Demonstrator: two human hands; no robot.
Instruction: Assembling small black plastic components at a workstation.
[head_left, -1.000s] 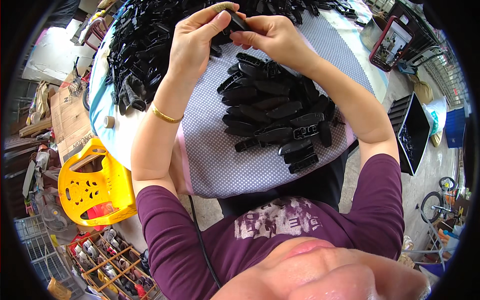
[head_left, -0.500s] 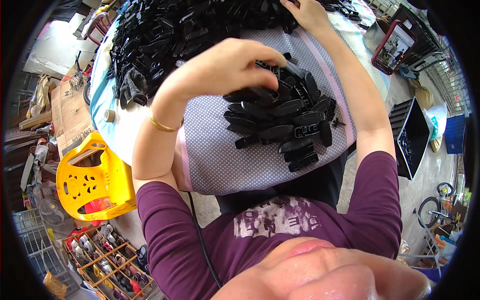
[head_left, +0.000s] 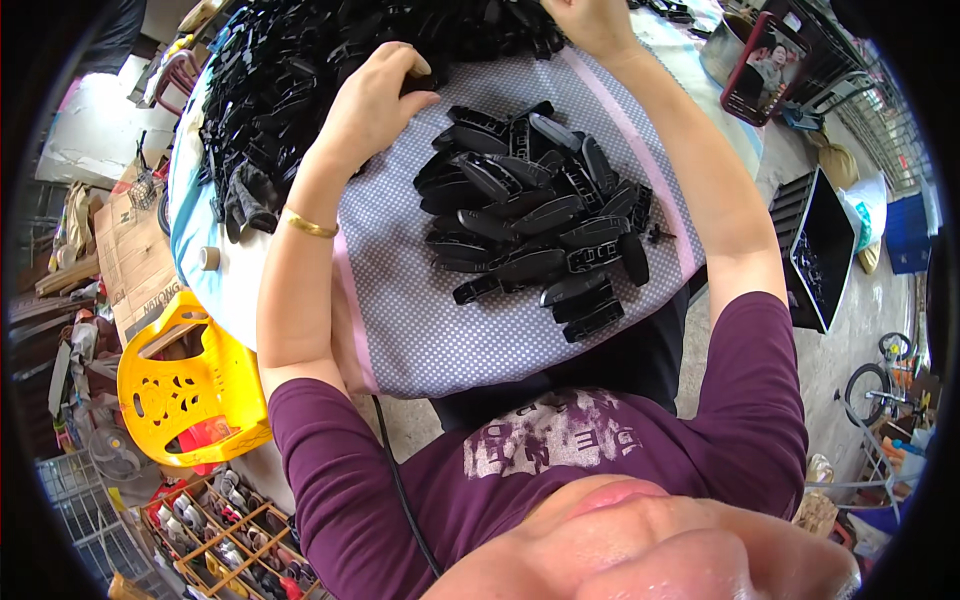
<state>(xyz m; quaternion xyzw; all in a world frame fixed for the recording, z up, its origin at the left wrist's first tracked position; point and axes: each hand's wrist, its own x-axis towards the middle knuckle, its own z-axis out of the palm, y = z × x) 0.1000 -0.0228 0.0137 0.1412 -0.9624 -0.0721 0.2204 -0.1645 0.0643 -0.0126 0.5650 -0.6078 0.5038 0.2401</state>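
We have a loose pile of black parts (head_left: pixel 545 210) on the dotted cloth (head_left: pixel 430 340), with a bigger heap (head_left: pixel 290 90) beyond it on the counter (head_left: pixel 237 285). Our left hand (head_left: pixel 378 100) is at the heap's near edge, thumb a little apart from the fingers; whether that grip holds a part, we cannot tell. Nor can we read the right hand (head_left: pixel 592 22) (the view's top edge crops its grip). We judge the step to be picking from the heap; the next move calls for a sure pinch on one piece.
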